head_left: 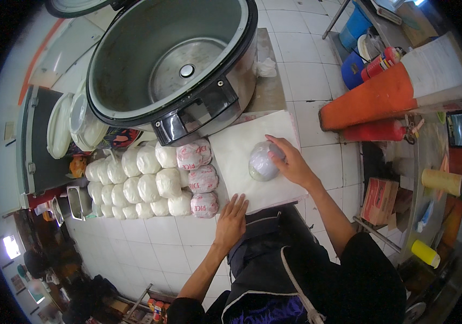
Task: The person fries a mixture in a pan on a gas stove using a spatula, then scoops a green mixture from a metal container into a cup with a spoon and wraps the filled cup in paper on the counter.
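Note:
A large stack of white paper sheets [231, 146] lies on the table before me. On it rests a rounded, shiny bundle [260, 166] that looks covered in clear plastic; I cannot tell what is inside. My right hand [294, 166] curves around its right side, fingers over the top. My left hand [232, 220] lies flat with fingers stretched, at the near left corner of the sheets. Left of the stack stand several rows of round paper-wrapped parcels [147, 187], a few of them with red print [204, 178].
Beyond the sheets stands a big open rice cooker [242, 97], its pot [117, 65] bare inside. White lidded tubs [88, 124] are at its left. To the right, across the tiled floor [312, 81], are red cylinders [371, 131], a cardboard box [379, 201] and a metal shelf [428, 156].

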Demonstrator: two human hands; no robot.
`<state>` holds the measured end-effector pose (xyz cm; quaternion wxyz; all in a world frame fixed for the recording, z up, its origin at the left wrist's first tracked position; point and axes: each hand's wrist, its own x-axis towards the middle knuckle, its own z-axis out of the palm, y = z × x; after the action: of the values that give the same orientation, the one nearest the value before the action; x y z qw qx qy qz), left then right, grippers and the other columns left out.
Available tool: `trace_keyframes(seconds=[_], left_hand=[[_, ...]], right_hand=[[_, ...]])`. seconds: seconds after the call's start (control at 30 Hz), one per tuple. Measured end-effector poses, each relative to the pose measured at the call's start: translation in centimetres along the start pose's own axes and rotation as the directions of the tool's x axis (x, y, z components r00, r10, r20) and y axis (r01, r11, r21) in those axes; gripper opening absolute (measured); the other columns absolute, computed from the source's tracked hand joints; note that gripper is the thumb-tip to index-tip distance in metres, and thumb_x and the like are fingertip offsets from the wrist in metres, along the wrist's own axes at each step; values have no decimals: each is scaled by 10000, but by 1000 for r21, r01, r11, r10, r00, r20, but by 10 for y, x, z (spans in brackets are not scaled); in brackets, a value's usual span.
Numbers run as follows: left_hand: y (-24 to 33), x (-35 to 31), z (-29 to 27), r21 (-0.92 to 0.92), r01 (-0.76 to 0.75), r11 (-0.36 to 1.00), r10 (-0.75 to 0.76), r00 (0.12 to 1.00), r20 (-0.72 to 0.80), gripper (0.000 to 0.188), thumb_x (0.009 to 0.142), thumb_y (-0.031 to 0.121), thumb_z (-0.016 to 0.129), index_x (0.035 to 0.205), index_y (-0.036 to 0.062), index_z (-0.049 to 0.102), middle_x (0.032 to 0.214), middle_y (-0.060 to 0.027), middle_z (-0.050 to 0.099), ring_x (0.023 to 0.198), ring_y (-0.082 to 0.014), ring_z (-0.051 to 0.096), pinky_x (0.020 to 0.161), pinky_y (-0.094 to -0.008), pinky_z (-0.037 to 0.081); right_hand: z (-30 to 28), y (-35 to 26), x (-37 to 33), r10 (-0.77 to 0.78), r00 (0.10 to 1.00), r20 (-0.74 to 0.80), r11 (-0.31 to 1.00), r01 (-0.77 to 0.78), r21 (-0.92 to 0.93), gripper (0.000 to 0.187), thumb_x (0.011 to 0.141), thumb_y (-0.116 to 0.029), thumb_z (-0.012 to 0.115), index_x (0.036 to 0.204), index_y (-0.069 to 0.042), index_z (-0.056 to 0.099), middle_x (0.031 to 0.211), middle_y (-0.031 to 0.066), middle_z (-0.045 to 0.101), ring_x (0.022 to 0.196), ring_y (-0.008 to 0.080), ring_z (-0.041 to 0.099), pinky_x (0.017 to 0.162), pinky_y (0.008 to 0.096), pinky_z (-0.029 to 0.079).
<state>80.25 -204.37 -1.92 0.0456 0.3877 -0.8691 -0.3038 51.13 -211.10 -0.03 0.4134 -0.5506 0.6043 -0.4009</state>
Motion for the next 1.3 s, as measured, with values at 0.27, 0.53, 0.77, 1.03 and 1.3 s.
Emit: trace_keyframes(seconds=[0.27, 0.53, 0.77, 1.03, 1.3], left_hand=[[1, -1, -1, -13, 6, 1000, -6, 1000, 5, 573, 851, 3, 608, 1419, 19, 540, 1556, -145, 465, 1480, -356, 377, 1212, -504, 337], [-8, -6, 11, 27, 9, 1000, -10, 999, 46, 574, 859, 36, 620, 1427, 30, 537, 1588, -146, 433, 1497, -358, 356, 1235, -503, 303], [-9, -29, 3, -179, -22, 984, 4, 995, -100, 501, 888, 104, 634, 1376, 11, 570, 1546, -231, 448, 1444, -394, 421, 1212, -486, 347], [-81, -150, -73, -633, 92, 769, -283, 936, -208, 311, 983, 126, 601, 1282, 67, 665, 1130, -192, 718, 1054, -371, 691, 913, -452, 561], [-214, -274, -148, -700, 383, 603, -742, 592, -315, 299, 993, 106, 601, 1277, 56, 681, 1080, -157, 748, 971, -308, 736, 868, -390, 579]], right_hand=[[-25, 51, 9, 347, 933, 95, 828, -352, 436, 440, 1102, -274, 472, 1463, -31, 528, 1409, 83, 591, 1298, 187, 535, 1108, 313, 420], [-50, 77, -7, 466, 883, 45, 73, -89, 993, 657, 1019, -581, 496, 1519, -155, 470, 1543, 90, 506, 1418, 345, 471, 1155, 614, 359], [-1, -66, -18, 38, 957, 288, 559, -259, 787, 826, 954, -449, 678, 1609, -99, 317, 1592, 139, 410, 1462, 320, 408, 1221, 500, 325], [387, -281, 102, -391, 764, 514, 914, 255, 316, 887, 841, -299, 864, 1497, 56, 385, 1446, 220, 509, 1317, 298, 525, 1124, 417, 415], [765, -393, 221, -260, 626, 735, 624, 690, -367, 929, 797, -578, 790, 1442, 8, 470, 1413, 284, 507, 1281, 447, 556, 1032, 517, 504]])
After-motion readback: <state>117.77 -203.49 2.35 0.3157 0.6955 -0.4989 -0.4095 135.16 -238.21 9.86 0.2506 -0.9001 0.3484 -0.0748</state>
